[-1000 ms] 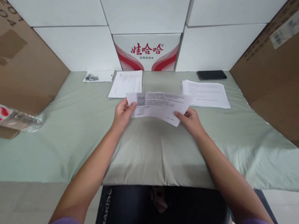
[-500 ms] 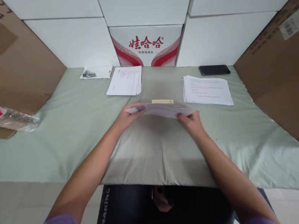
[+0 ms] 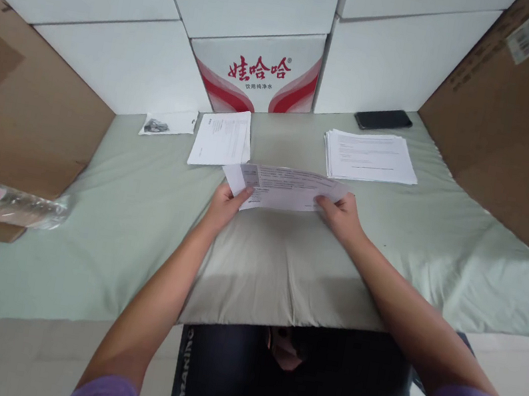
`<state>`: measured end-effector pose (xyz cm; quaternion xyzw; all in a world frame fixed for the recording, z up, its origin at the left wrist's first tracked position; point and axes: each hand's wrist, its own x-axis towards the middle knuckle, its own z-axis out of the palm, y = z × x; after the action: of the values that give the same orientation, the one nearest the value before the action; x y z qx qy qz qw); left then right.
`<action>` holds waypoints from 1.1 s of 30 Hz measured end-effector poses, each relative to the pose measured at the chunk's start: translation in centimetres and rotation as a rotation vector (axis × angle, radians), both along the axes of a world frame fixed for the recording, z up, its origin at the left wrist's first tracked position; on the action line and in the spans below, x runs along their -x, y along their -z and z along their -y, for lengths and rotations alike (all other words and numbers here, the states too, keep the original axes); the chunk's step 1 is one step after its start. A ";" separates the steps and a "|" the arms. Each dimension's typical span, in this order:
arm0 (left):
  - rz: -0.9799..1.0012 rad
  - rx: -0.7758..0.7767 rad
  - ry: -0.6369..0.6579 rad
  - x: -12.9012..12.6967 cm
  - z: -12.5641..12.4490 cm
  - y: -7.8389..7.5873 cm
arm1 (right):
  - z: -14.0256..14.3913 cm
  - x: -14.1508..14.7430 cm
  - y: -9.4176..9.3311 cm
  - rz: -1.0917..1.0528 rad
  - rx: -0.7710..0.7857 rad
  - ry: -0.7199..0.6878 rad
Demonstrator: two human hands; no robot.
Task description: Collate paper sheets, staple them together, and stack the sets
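A printed sheet of paper point(image 3: 290, 192) is held up by its two short sides above the cloth, tilted so its text faces me; whether it is one sheet or more I cannot tell. My left hand point(image 3: 227, 204) pinches its left edge, thumb on top near a grey printed block. At the opposite edge, my right hand point(image 3: 341, 216) grips with the thumb over the front. Behind the sheet, a stack of printed papers point(image 3: 221, 140) lies to the left. Another paper stack point(image 3: 371, 158) rests to the right, its sheets slightly fanned.
White boxes point(image 3: 259, 75), one with red lettering, form a wall at the back. A black phone point(image 3: 383, 119) lies by them. A small plastic packet point(image 3: 168, 124) sits at back left. Cardboard boxes flank both sides, and a water bottle point(image 3: 0, 201) lies at left on the green cloth point(image 3: 133, 257).
The held sheet has tilted up from nearly edge-on, so its printed face shows. A cream-coloured strip seen behind its top edge is now out of sight. Both hands keep their grip.
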<state>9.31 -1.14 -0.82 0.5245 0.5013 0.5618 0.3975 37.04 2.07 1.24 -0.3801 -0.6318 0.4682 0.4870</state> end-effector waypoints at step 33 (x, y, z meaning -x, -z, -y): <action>0.015 -0.063 -0.034 0.0 -0.2 0.0 | -0.2 0.4 0.5 0.030 -0.057 0.097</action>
<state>9.29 -0.96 -0.80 0.5241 0.4892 0.5877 0.3749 36.61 2.23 0.76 -0.4030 -0.6329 0.4201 0.5104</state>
